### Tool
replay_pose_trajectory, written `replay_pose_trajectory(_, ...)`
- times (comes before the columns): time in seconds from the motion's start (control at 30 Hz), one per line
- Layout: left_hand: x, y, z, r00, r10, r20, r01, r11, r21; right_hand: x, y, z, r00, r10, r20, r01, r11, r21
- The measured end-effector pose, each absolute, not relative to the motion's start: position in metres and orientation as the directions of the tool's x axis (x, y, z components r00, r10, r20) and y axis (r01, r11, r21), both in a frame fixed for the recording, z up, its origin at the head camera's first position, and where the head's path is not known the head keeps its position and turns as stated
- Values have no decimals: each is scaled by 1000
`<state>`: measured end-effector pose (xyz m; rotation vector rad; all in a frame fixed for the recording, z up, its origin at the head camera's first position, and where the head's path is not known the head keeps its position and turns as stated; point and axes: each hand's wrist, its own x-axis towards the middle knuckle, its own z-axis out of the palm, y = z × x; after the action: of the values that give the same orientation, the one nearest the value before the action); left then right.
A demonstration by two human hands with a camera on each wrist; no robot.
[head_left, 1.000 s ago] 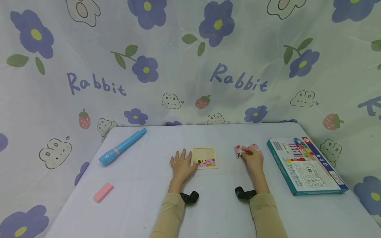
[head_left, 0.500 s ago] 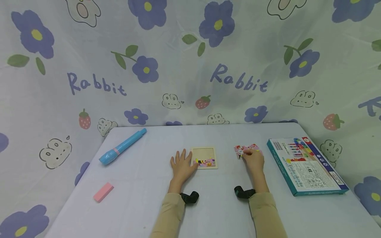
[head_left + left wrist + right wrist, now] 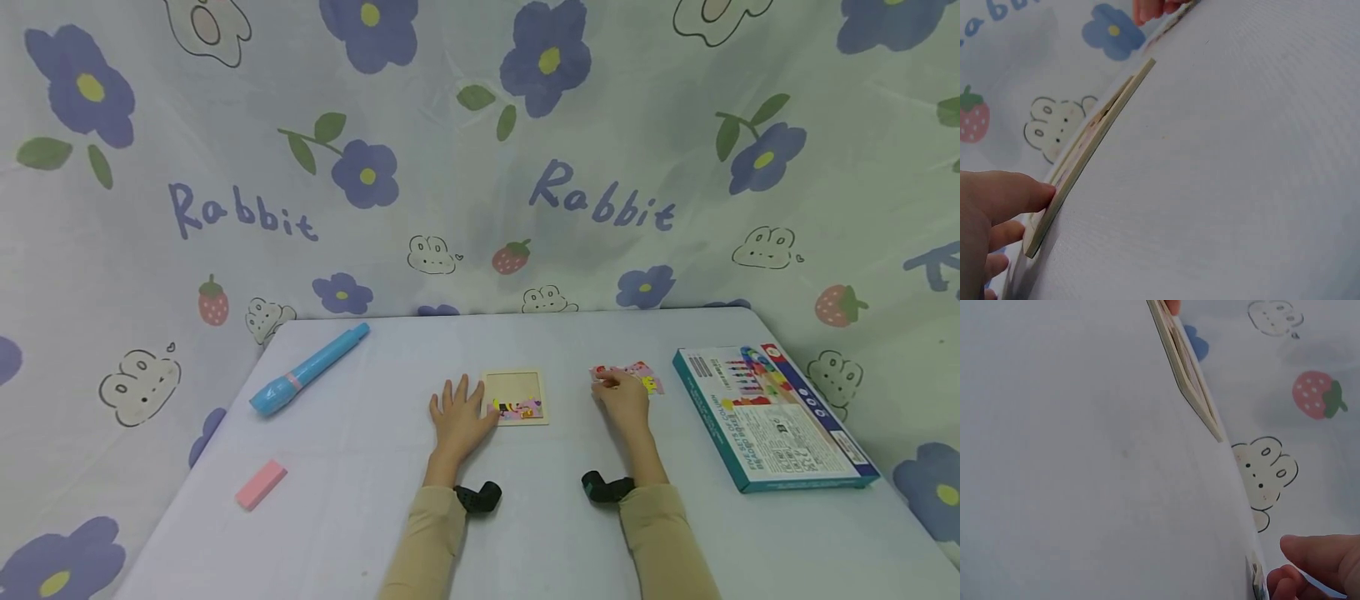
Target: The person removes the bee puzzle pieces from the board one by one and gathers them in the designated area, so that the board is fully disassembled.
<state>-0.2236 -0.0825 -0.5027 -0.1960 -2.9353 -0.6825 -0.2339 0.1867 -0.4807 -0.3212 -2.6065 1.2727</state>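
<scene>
My left hand (image 3: 459,425) lies flat with spread fingers beside a small square wooden puzzle tray (image 3: 513,374). Its thumb (image 3: 1032,195) presses the tray's near left edge. A strip of pink, printed puzzle pieces (image 3: 519,409) fills the lower part of the tray; bare wood shows above. To the right, my right hand (image 3: 628,404) reaches over loose pink puzzle pieces (image 3: 649,379) on the table, its fingers bent down at their left end. In the right wrist view, the fingers (image 3: 1285,584) are close to a piece's edge (image 3: 1257,578); whether they pinch it is unclear.
A teal-edged flat box (image 3: 780,425) lies at the right. On the left are a blue wand-like tube (image 3: 311,369) and a pink block (image 3: 261,485). Behind the white table (image 3: 337,533) hangs a flower-printed cloth (image 3: 450,167).
My right hand has shifted left over the loose pieces, uncovering a yellow-marked piece at their right and covering the lower left one. The left hand and tray have stayed put.
</scene>
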Motion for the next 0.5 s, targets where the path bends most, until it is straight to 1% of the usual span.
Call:
replay_pose_trajectory(0.3,-223,-83,-503,-983,104,154,161,889,428,-236,163,-481,-979,187,78,47,584,-810)
replay_pose_trajectory(0.5,-223,-83,-501,-985,102,142,155,887,436,-238,149,-483,-986,147,73,22,562,-827)
